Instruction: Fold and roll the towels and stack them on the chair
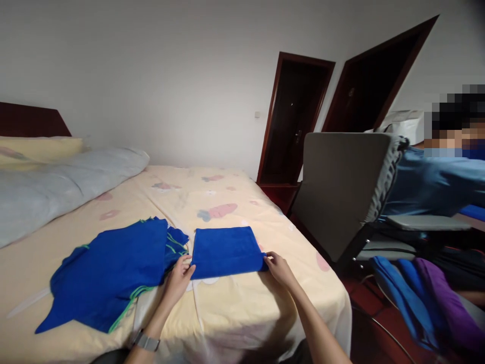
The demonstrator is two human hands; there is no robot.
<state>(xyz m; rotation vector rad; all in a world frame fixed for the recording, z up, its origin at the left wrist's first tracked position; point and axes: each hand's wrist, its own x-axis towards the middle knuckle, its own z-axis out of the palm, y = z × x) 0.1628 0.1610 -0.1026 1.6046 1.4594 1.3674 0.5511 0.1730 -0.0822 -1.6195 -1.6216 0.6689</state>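
Observation:
A folded blue towel (226,251) lies flat on the bed's pale yellow sheet (235,308), near the front edge. My left hand (179,277) pinches the towel's near left corner. My right hand (278,267) pinches its near right corner. Both hands have their fingers closed on the cloth. To the left lies a loose pile of blue cloths with green edging (113,273), touching the folded towel's left side.
A grey duvet (56,187) and a yellow pillow (38,149) lie at the bed's head. A grey chair (337,187) stands to the right of the bed, with a person in a blue top (435,184) beside it. Blue and purple cloths (424,293) hang at the lower right. Two dark doors (295,116) are behind.

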